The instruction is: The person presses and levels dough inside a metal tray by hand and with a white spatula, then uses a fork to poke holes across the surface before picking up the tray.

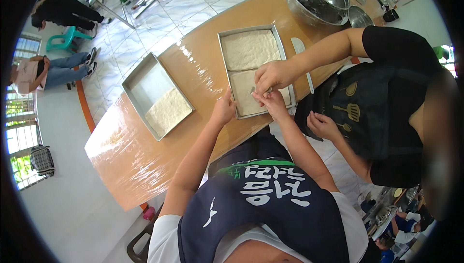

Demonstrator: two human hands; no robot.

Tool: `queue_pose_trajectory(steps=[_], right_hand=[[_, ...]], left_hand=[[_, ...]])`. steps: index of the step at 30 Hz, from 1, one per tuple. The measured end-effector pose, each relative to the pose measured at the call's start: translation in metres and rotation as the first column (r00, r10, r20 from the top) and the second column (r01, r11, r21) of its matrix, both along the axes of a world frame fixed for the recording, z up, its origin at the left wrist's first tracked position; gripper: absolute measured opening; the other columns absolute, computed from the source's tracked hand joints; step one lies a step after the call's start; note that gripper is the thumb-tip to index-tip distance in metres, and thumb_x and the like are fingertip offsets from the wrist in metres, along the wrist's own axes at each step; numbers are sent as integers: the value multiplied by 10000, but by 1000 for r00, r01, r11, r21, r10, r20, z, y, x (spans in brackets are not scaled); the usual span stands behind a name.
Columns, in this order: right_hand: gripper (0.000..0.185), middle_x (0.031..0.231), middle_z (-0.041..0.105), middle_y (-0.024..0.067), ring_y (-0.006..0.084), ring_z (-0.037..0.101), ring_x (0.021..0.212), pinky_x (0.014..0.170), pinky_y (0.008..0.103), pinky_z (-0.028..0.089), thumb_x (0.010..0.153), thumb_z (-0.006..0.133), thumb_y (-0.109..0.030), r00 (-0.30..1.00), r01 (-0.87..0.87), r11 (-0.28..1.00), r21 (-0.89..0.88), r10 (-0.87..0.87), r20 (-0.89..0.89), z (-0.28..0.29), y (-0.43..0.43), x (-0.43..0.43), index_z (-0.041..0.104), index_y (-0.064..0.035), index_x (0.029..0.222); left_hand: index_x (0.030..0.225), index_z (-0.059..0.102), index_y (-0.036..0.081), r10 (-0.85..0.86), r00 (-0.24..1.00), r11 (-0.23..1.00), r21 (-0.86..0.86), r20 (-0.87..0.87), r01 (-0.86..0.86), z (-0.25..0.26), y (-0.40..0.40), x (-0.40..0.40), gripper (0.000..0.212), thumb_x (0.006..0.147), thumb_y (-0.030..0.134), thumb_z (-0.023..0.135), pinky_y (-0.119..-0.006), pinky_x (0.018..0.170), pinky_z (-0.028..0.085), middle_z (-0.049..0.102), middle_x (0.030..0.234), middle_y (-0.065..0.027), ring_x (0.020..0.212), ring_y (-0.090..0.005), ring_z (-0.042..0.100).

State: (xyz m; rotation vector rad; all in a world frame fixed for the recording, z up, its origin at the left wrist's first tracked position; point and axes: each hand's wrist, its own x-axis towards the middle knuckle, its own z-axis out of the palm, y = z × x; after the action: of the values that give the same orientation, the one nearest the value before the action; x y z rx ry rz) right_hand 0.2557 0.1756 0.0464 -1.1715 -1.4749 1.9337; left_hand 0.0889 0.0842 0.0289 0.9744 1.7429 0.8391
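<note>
In front of me a rectangular metal baking pan (249, 28) holds two slabs of pale dough. The far dough slab (250, 49) is dimpled all over; the near dough slab (242, 90) looks smoother. My left hand (225, 109) grips the pan's left side near its front corner. Over the near slab, my right hand (273, 105) meets a co-worker's hand (277, 76) at the fingertips. A small greyish object (269, 90) shows between those fingers; which hand holds it is unclear. The co-worker's other hand (322, 125) hangs beside the table.
To the left, a second metal pan (145, 81) has dough in its near half (169, 109). A white spatula (303, 61) lies right of my pan. Large metal bowls (315, 0) stand at the far right of the plastic-covered wooden table (145, 161). The co-worker (391, 107) stands close on my right.
</note>
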Motion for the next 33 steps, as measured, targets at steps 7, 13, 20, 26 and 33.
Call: queue_pose_trajectory(steps=[7, 13, 20, 26, 33], right_hand=[[172, 655, 487, -11, 76, 450, 575, 487, 242, 396, 835, 619, -145, 995, -78, 770, 634, 23, 95, 13, 5, -11, 519, -23, 904], [59, 720, 591, 29, 87, 548, 630, 547, 235, 455, 818, 622, -56, 995, -3, 819, 574, -56, 86, 79, -6, 8, 608, -6, 846], [74, 735, 643, 81, 131, 620, 668, 600, 238, 485, 800, 599, 15, 990, -62, 573, 817, -68, 123, 110, 6, 38, 625, 40, 866], [108, 772, 630, 140, 204, 611, 668, 599, 280, 467, 779, 644, -10, 971, -117, 525, 843, -119, 209, 99, 15, 37, 615, 31, 875], [128, 834, 635, 149, 275, 607, 743, 650, 322, 480, 803, 606, -21, 979, -84, 400, 913, -137, 150, 63, 56, 19, 621, 19, 924]], left_hand=[[1398, 207, 81, 4, 1000, 1000, 8, 6, -4, -2, 2, 1, 635, 838, 49, 505, -288, 438, 454, 534, 559, -73, 432, -139, 531], [1403, 185, 70, 1, 999, 1000, 30, -50, 1, -9, -2, 0, 648, 836, 52, 499, -281, 445, 448, 535, 565, -77, 448, -141, 536], [1386, 212, 41, 4, 1000, 1000, 16, -23, -4, -12, -1, 1, 641, 812, 77, 496, -344, 541, 454, 563, 648, -144, 561, -241, 564], [1397, 189, 46, -2, 998, 999, 51, -57, 5, -17, -1, 1, 641, 836, 39, 498, -284, 440, 446, 518, 563, -73, 440, -138, 525], [1410, 170, 110, -14, 998, 999, 33, -56, 16, -13, -1, -1, 668, 835, 57, 507, -290, 450, 455, 527, 562, -84, 446, -147, 537]])
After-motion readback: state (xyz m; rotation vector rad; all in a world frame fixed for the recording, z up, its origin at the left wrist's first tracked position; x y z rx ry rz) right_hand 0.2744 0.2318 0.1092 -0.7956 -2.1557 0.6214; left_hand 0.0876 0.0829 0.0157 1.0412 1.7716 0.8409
